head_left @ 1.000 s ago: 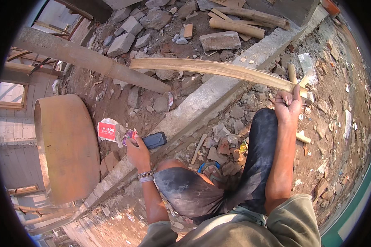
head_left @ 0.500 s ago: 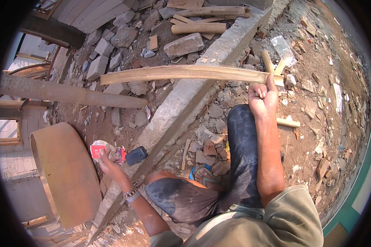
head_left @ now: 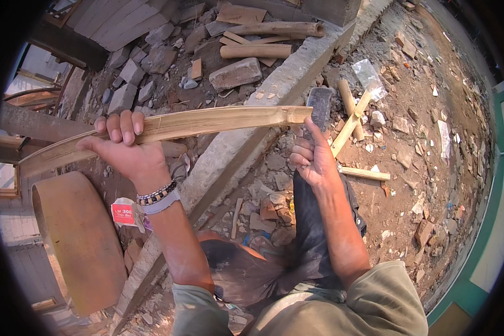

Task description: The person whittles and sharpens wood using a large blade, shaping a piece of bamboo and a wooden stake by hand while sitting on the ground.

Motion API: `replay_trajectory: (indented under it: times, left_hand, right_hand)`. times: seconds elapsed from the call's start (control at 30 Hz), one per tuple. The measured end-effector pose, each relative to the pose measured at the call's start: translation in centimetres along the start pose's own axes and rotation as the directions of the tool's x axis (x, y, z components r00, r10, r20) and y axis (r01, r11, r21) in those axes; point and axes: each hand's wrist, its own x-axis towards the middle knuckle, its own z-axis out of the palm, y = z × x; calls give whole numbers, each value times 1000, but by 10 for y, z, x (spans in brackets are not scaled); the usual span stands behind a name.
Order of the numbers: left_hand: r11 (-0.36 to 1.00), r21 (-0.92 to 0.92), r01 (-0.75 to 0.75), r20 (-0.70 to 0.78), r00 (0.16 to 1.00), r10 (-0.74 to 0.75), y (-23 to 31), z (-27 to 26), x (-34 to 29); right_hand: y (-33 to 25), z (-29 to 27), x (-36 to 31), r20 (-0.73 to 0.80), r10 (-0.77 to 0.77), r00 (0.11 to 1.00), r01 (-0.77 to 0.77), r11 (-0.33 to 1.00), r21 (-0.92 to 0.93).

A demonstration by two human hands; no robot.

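Note:
A long split bamboo strip [head_left: 207, 121] lies across in front of me, over the concrete beam. My left hand [head_left: 130, 147] is closed around its left part, thumb below and fingers over the top edge. My right hand [head_left: 315, 157] is at the right end, its index finger stretched against the tip and its other fingers curled; the thumb is mostly hidden. Behind that end shows a dark grey, slab-like thing [head_left: 320, 102]; its lower part is hidden by my hand, and I cannot tell its kind.
The concrete beam [head_left: 221, 162] runs diagonally through rubble. Bamboo pieces [head_left: 350, 123] lie at right, more bamboo lengths [head_left: 256, 51] at the back. A large curved brown sheet [head_left: 84, 241] stands at left, near a red and white packet [head_left: 123, 213]. My bent leg [head_left: 325, 207] is below my right hand.
My left hand has risen from beside the packet and taken hold of the bamboo strip. Strip and right hand have shifted left. The dark grey slab-like thing has come into sight behind the end.

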Motion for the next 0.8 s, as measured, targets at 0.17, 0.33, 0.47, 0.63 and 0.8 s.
replay_trajectory:
  times: [0.17,0.33,0.47,0.63,0.8]
  left_hand:
    - [960,256,-110,-184,970,160,23,57,40]
    - [824,536,-186,-83,959,271,-14,52,38]
    - [824,556,-107,-50,986,161,-17,62,34]
    - [831,551,-80,-43,991,124,-21,72,30]
    - [813,572,-112,11,992,128,-27,83,34]
  right_hand:
    - [-6,-19,1,-11,-10,1000,7,965,-261]
    - [4,19,-6,155,-125,980,196,747,-635]
    - [-9,1,0,52,53,997,-1,713,-701]
    - [0,1,-2,-30,118,993,-85,497,-864]
    - [31,-2,2,202,-150,968,227,170,-959]
